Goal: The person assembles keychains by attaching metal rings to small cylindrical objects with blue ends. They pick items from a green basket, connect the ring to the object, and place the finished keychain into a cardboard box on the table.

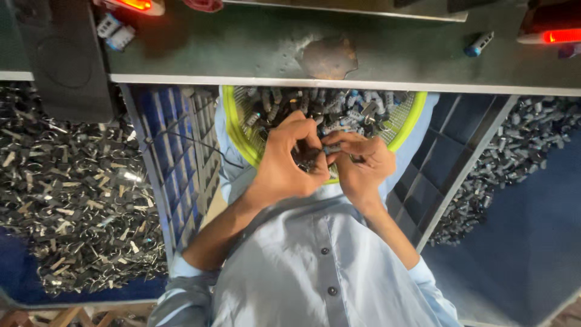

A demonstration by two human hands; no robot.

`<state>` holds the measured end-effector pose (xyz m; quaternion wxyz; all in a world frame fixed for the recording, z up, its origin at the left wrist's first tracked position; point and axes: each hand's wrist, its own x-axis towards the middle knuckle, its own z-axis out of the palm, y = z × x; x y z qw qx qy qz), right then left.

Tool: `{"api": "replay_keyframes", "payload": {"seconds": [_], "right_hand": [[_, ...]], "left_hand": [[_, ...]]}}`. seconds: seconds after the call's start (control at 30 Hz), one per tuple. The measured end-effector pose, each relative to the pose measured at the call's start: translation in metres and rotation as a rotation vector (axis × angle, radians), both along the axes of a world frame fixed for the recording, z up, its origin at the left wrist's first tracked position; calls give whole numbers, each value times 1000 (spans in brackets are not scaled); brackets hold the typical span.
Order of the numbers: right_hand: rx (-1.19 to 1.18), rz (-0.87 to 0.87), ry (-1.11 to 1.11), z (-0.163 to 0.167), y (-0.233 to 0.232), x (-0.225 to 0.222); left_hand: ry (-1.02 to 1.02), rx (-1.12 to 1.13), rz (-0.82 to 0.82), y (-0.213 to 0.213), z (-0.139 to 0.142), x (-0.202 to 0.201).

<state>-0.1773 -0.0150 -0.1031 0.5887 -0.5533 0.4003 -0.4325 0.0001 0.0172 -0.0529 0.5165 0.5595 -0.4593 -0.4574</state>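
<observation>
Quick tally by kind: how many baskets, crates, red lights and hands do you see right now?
Green-rimmed basket of small parts: 1
Blue crates: 2
Red lights: 2
Hands, left hand and right hand, meeting over a small part: 2
Total: 7

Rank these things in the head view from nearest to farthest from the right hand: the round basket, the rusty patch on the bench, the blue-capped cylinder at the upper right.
From the right hand:
1. Round basket, directly under it.
2. Rusty patch, on the bench above.
3. Blue-capped cylinder, far upper right.
</observation>
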Motion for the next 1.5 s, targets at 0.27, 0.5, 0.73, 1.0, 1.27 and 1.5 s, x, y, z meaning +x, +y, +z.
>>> {"api": "replay_keyframes", "payload": {"seconds": [0.27, 0.5, 0.73, 1.0, 1.27, 1.5], "right_hand": [[194, -86, -132, -13, -2, 10], [-193, 65, 449, 18, -13, -6], [-326, 306, 580, 34, -33, -6], [-352, 479, 652, 41, -37, 3], [-409, 253, 643, 20, -21, -4], [-241, 140, 461, 7, -8, -8]], "left_hand": [[20, 41, -39, -8, -31, 5], [160, -47, -62, 14, -29, 29], [317, -68, -127, 28, -33, 39], [-379, -141, -94, 21, -10, 33], [-705, -183, -55, 12, -22, -1], [-603, -242, -3, 10, -40, -5]]}}
